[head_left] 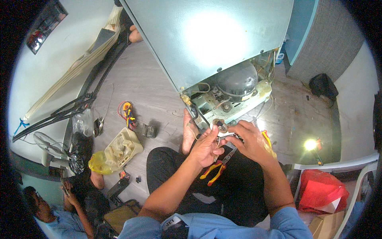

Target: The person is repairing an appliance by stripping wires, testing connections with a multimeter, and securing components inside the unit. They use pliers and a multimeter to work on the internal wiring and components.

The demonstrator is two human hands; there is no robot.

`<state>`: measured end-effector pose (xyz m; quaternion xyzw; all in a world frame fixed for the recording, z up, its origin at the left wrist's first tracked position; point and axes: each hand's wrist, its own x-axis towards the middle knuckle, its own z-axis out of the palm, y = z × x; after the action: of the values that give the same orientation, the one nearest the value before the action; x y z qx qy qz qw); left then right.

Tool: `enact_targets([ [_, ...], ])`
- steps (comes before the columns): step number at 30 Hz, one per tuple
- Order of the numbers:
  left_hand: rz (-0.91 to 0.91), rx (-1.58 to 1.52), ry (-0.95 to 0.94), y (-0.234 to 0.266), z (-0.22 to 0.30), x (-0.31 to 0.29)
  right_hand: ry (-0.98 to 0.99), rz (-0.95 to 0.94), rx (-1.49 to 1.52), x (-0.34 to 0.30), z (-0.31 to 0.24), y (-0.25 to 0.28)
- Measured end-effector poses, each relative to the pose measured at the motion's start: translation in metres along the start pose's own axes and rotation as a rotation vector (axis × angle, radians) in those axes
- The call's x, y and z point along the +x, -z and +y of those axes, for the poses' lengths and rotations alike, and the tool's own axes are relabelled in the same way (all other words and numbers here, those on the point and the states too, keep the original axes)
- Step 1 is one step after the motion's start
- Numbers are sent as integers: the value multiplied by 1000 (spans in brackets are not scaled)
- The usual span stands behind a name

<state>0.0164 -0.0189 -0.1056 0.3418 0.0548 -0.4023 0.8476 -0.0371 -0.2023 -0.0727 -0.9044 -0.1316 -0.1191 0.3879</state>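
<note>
Our left hand (pixel 205 148), the nearer, pinched a small round part (pixel 219 125), long axis unclear, by the near edge of the appliance base (pixel 250 100); just rightward, our right hand (pixel 252 142) curled narrowly, whether gripping we couldn't tell.

Blazes white off the middle of the pale panel (pixel 215 38), washing out all detail there! Flares again from a lit lamp (pixel 311 145), below and right of the panel. Glints on the black compressor (pixel 237 81) just under the panel. Looks duller over the grey floor (pixel 137 75) left of the panel. Bows straight edges far from the panel, falling to speckled black at the rim.
</note>
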Motion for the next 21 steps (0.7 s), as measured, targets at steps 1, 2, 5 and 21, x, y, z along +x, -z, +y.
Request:
enact_targets([
  [1, -14, 28, -18, 4, 0, 0, 33, 9, -30, 0, 1, -1],
  [2, -28, 56, -35, 6, -1, -1, 65, 18, -60, 0, 2, -2],
  [5, -21, -33, -75, 4, -3, -3, 157, 123, -45, 1, 7, -6],
  [21, 116, 752, 21, 28, -11, 20, 181, -30, -237, 1, 8, -24],
])
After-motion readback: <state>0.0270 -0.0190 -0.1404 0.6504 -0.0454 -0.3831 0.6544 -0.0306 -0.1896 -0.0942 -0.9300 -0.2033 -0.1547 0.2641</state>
